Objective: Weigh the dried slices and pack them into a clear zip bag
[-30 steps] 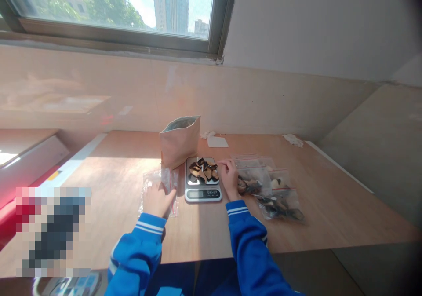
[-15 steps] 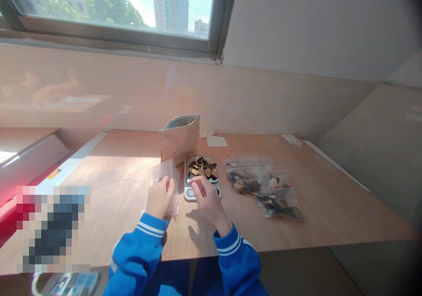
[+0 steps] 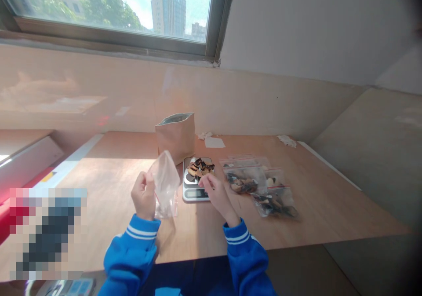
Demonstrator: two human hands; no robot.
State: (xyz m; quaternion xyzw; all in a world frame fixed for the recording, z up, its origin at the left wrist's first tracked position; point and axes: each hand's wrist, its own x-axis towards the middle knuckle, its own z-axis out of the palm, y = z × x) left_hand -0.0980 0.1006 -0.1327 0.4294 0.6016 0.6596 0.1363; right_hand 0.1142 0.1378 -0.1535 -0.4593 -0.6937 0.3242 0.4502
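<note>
Pinching a clear plastic zip bag in the left hand, just left of the digital kitchen scale. Gripping the bag by its left edge, with the left fingers clenched around the film. Holding the bag upright in the air, its long axis running almost straight up and down with a slight lean to the left, its pointed upper corner aiming upward, and its lower end hanging down over the wooden tabletop.

Reaching over the near right corner of the scale with the right hand, the right fingertips curling loosely together, close to the pile of dried dark-and-tan slices on the scale's platform. Whether the fingertips are grasping anything: impossible to tell at this size.

Standing behind the scale, slightly to its left: a kraft paper stand-up pouch with a silvery lining at its open mouth. Lying to the right of the scale: two filled zip bags, overlapping, with red-edged seals and dark and pale pieces inside. Lying behind the scale: a white paper slip and a crumpled tissue. Showing at both wrists: blue sleeves with white stripes.
</note>
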